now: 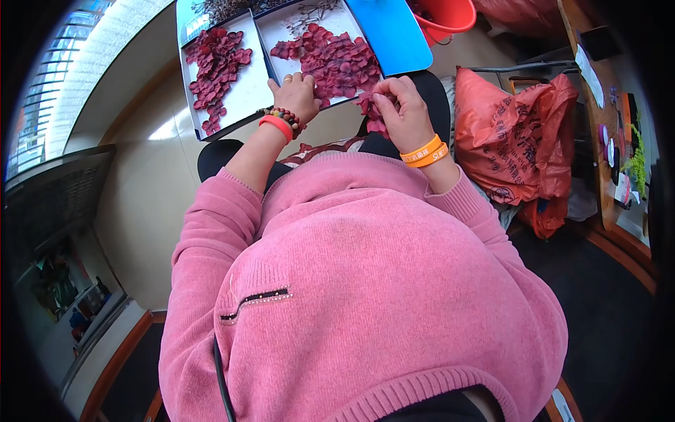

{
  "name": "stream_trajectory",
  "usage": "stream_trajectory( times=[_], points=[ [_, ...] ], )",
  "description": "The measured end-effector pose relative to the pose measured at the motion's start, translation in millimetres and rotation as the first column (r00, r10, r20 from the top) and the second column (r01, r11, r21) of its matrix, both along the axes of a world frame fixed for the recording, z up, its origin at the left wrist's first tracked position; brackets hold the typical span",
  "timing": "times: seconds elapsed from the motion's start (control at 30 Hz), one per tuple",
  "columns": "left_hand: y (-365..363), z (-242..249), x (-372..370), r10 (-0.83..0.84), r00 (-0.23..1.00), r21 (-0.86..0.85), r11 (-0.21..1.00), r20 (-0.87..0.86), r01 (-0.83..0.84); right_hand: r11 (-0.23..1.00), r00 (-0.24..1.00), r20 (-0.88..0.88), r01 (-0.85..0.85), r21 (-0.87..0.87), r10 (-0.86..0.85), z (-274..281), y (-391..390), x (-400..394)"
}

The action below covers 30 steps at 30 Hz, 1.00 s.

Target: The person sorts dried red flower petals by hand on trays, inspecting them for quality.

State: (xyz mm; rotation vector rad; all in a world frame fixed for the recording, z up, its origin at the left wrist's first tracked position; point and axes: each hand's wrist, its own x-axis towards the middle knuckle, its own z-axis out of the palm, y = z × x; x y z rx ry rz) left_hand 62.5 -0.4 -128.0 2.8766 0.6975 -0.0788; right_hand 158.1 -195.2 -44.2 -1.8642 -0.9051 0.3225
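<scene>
My left hand [297, 97], with a ring, a beaded bracelet and a red band, rests at the near edge of a white divided tray [242, 112]. Its fingers reach into the right compartment, beside a spread of dark red petals [337, 63]; whether they hold anything is hidden. My right hand [404, 111], wearing orange bands, pinches a small bunch of dark red petals [373, 116] just off the tray's near right corner. More red petals [214, 67] lie in the left compartment.
Dried brown stems [309, 14] lie at the tray's far side. A blue board [394, 35] shows under the tray, with a red bucket [448, 15] beyond it. Red plastic bags [506, 133] stand at the right, beside a wooden-edged shelf [598, 105].
</scene>
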Motion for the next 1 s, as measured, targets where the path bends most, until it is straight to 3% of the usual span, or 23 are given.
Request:
stream_trajectory(
  times=[0.1,0.2,0.3,0.43,0.47,0.57,0.7,0.83,0.87,0.9,0.97,1.0],
  points=[
    [5,-2,5,-0.008,0.999,-0.02,1.0,-0.049,0.007,1.0,1.0,0.023,-0.009,0.001,0.009,-6,0,1],
    [13,-8,0,0.104,0.978,-0.091,0.992,0.18,-0.089,0.999,0.994,0.096,-0.045,-0.001,0.045,-8,1,-1],
    [22,-6,-5,0.129,0.952,-0.152,0.984,0.279,-0.089,0.994,0.993,0.059,-0.097,-0.047,0.099,-10,5,-7],
    [17,4,-6,-0.327,0.944,0.004,0.945,0.055,0.327,0.981,0.987,-0.004,-0.161,-0.104,0.162,-2,10,-15],
    [15,5,-5,-0.353,0.935,-0.023,0.936,-0.031,0.352,0.98,0.987,-0.004,-0.163,-0.114,0.163,0,10,-17],
    [24,-4,1,-0.372,0.927,-0.095,0.925,-0.045,0.367,0.982,0.986,0.043,-0.153,-0.11,0.158,0,7,-17],
    [36,-17,5,-0.364,0.93,-0.043,0.93,0.052,0.366,0.987,0.995,-0.016,-0.102,-0.12,0.101,-2,-3,-18],
    [37,-25,8,-0.023,0.877,-0.254,0.953,0.48,0.163,0.987,0.996,-0.022,-0.094,-0.132,0.092,0,-7,-19],
    [35,-28,8,0.0,0.815,-0.184,0.974,0.58,0.13,0.986,0.995,-0.017,-0.096,-0.136,0.095,-1,-7,-18],
    [37,-30,9,0.2,0.797,-0.416,0.906,0.571,0.07,0.985,0.995,-0.014,-0.104,-0.139,0.103,-2,-6,-18],
    [42,-31,11,0.557,0.719,-0.797,0.604,0.415,-0.008,0.979,0.992,-0.017,-0.13,-0.157,0.129,-1,-1,-18],
    [41,-25,10,0.526,0.74,-0.77,0.638,0.419,-0.017,0.976,0.99,-0.023,-0.143,-0.166,0.141,-1,1,-19]
  ],
)
